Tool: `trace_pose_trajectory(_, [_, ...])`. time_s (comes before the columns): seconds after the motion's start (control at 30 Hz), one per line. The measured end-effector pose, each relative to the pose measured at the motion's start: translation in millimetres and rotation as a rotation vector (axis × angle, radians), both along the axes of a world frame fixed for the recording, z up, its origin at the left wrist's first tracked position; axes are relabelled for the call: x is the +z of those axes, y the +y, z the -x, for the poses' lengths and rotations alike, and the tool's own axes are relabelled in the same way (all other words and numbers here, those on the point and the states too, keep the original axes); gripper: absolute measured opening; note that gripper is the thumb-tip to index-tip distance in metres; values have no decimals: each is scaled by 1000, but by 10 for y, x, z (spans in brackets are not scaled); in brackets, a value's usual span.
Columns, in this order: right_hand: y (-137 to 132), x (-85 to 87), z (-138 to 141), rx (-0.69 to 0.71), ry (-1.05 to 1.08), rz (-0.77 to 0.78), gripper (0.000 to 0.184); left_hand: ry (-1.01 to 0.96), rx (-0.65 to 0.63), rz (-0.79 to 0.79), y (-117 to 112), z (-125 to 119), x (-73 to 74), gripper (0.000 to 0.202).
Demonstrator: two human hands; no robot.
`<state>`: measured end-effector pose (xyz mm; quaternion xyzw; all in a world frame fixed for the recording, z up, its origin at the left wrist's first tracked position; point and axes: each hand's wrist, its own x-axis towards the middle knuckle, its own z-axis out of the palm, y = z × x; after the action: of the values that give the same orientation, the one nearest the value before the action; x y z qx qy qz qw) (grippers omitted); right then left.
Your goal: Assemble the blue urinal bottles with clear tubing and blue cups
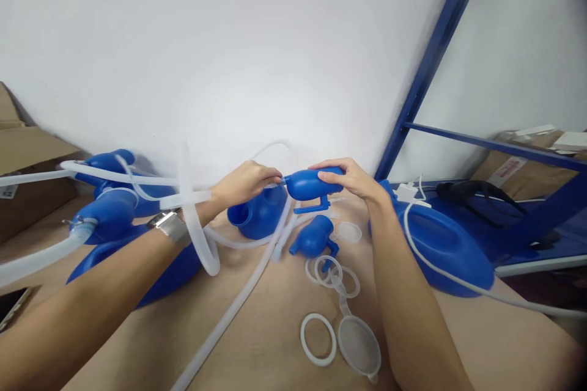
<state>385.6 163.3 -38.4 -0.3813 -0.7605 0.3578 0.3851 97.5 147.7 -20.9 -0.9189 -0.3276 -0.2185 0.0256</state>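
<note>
My right hand (351,177) is closed around a hollow blue plastic urinal head (306,184), held sideways above the table with its hooked clip hanging down. At its narrow spout on the left, the fingers of my left hand (250,183) are pinched together; they hide whatever is between them. Just below lies a second blue urinal head (313,237) with a similar clip. Behind my left hand stands a blue bottle (263,214) with its round mouth facing the front left. A clear corrugated hose (233,311) runs along the table beneath my hands.
White sealing rings (318,339) and a translucent strapped cap (360,345) lie in front. More blue bottles with hoses (112,211) crowd the left, near a cardboard box (36,177). At right are a large blue container (447,247), a white cable and a blue metal frame (431,55).
</note>
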Motion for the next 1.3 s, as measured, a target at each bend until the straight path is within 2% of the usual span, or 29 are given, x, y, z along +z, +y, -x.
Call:
trace_pose_trajectory(0.1, [40, -32, -14, 6, 47, -57, 49, -6, 33, -28, 11, 4, -9, 31])
trace_pose_trajectory(0.2, [26, 2, -42, -21, 50, -171, 46, 0, 151, -49, 32, 51, -12, 36])
trace_pose_trajectory(0.27, [-5, 42, -67, -50, 27, -204, 48, -2, 191, -7, 37, 101, -14, 39])
trace_pose_trajectory(0.4, [-33, 86, -48, -62, -37, -205, 47, -8, 114, 118, -2, 111, -8, 44])
trace_pose_trajectory(0.57, [31, 69, 82, -29, 1, -234, 46, 46, 131, 66, -63, -124, -23, 53])
trace_pose_trajectory(0.67, [48, 67, 121, -64, 75, -247, 42, 17, 97, 94, -59, -223, -68, 49])
trace_pose_trajectory(0.8, [2, 104, 167, -112, 210, -277, 39, 42, 237, 23, -69, -228, -141, 45])
trace_pose_trajectory(0.9, [-62, 157, 215, -140, 201, -346, 41, 83, 302, -41, -90, -213, -177, 49])
trace_pose_trajectory(1.03, [-127, 195, 241, -212, 152, -394, 41, 59, 291, -81, -106, -242, -189, 56])
trace_pose_trajectory(1.13, [-198, 215, 212, -262, 128, -438, 39, -19, 254, -49, -95, -273, -190, 60])
trace_pose_trajectory(1.23, [-360, 302, 127, -361, 183, -568, 32, -119, 271, 56, -60, -270, -206, 71])
trace_pose_trajectory(1.3, [-499, 394, 31, -454, 254, -668, 27, -104, 265, 79, -37, -265, -224, 74])
